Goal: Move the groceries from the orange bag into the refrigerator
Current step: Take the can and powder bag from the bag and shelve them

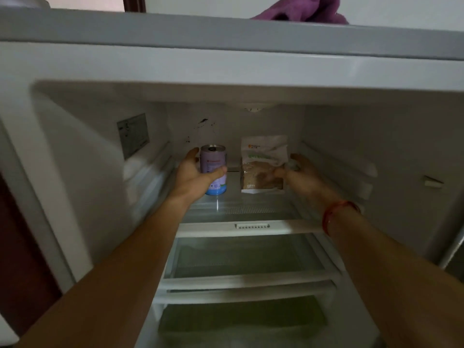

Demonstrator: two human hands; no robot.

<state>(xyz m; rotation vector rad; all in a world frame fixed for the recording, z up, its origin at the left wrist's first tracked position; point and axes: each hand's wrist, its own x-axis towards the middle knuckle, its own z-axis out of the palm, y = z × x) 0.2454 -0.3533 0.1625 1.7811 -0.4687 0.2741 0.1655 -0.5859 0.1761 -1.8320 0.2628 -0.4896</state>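
Note:
The refrigerator (226,71) stands open in front of me. On its top glass shelf (251,227), my left hand (193,177) is wrapped around a pale purple drink can (213,169) that stands upright near the back. To the right, my right hand (298,172) holds the side of a clear and white packet of brownish grains (261,167), which stands upright on the same shelf. Both arms reach deep into the compartment. The orange bag is out of view.
A lower glass shelf (246,280) and a crisper drawer (241,320) with a greenish tint lie below. A sticker label (133,135) is on the left inner wall. A purple cloth (301,10) lies on top of the fridge. Dark marks dot the back wall.

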